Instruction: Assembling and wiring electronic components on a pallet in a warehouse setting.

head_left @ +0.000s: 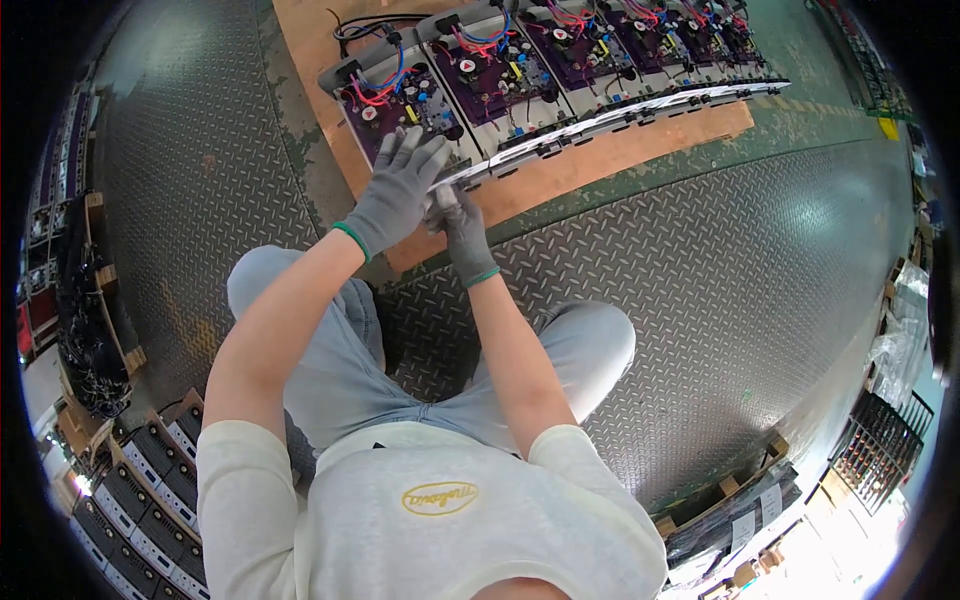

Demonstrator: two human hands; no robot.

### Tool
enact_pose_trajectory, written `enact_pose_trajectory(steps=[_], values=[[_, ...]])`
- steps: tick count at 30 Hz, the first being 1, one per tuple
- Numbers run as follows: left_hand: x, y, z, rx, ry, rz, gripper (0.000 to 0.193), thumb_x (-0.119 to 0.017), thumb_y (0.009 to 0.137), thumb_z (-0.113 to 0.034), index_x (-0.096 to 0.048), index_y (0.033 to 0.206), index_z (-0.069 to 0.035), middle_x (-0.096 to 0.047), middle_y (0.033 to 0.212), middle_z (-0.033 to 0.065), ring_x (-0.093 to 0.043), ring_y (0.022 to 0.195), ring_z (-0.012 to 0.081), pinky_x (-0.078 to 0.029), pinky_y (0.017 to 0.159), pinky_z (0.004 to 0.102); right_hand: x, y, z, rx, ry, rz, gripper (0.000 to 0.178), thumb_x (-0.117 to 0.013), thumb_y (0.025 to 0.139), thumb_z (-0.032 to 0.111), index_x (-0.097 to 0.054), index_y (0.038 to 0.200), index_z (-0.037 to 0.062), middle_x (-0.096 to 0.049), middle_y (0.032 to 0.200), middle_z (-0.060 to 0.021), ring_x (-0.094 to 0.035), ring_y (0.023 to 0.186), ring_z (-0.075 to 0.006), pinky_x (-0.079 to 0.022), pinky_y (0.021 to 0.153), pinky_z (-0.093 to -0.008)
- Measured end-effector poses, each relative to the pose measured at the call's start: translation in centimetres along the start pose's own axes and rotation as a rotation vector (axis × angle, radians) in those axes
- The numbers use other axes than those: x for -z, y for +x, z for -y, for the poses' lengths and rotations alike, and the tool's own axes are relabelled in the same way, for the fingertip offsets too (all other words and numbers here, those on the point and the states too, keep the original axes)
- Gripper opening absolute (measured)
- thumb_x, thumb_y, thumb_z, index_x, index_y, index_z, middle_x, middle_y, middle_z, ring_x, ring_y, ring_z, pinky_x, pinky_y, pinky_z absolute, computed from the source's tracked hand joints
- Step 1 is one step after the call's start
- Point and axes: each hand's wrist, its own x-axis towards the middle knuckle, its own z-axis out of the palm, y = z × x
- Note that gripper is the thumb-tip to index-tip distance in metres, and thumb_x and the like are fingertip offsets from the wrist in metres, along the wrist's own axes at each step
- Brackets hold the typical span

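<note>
A row of several open-topped electronic units [497,88] runs from in front of me toward the far right. Each holds a purple circuit board with red and blue wires. My left hand [398,190], in a grey glove with a green cuff, rests at the front edge of the nearest unit [402,105]. Its fingers are stretched out and spread over the corner. Just right of it and lower, my right hand [461,228], gloved alike, is at the end of the long white front strip [600,122]. Its fingers are curled in; what they grip is hidden.
The units stand on a brown board [560,195] over a grey tread-plate floor [690,250]. Black cables [372,28] lie behind the nearest unit. Stacked black-and-white devices [140,500] are at lower left, and a wrapped pallet [735,515] is at lower right.
</note>
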Motion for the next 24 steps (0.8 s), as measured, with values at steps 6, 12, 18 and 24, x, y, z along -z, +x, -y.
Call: enact_pose_trajectory(steps=[6,12,18,24], values=[[0.0,-0.2,0.0,0.018,-0.001,0.04,0.073,-0.067,0.07,-0.014,-0.033,0.135,-0.008,-0.035,0.138,0.0097,-0.025,0.133,0.0321,-0.016,0.11,0.0496,-0.6,0.1,1.3,-0.084,-0.092,-0.055,0.036,-0.058,0.088,0.042,-0.059,0.084,0.0058,-0.056,0.065,-0.0002,-0.049,0.055,-0.0074,-0.036,0.049,-0.0225],[0.1,-0.1,-0.3,0.027,-0.001,0.021,0.072,-0.066,0.072,-0.014,-0.033,0.135,-0.009,-0.037,0.138,0.0095,-0.026,0.132,0.0321,-0.016,0.109,0.0503,-0.9,-0.7,2.0,-0.127,-0.087,-0.099,0.039,-0.056,0.089,0.044,-0.059,0.076,0.0077,-0.052,0.061,0.0015,-0.046,0.054,-0.0063,-0.033,0.049,-0.0218],[-0.1,-0.4,0.0,0.027,-0.024,0.002,0.072,-0.065,0.071,-0.013,-0.033,0.135,-0.009,-0.037,0.137,0.0099,-0.026,0.132,0.0327,-0.015,0.109,0.0517,-1.2,-2.2,1.6,0.096,-0.281,-0.156,0.04,-0.058,0.087,0.044,-0.059,0.082,0.0046,-0.054,0.063,0.0008,-0.049,0.057,-0.0077,-0.038,0.053,-0.0227],[0.0,-0.3,0.2,0.026,-0.009,0.041,0.075,-0.066,0.069,-0.012,-0.032,0.136,-0.008,-0.036,0.138,0.0089,-0.025,0.133,0.0329,-0.014,0.109,0.0528,-2.2,-0.4,3.1,0.066,-0.379,-0.154,0.035,-0.064,0.085,0.036,-0.059,0.086,0.0012,-0.059,0.067,-0.0029,-0.054,0.057,-0.0101,-0.041,0.053,-0.0236]])
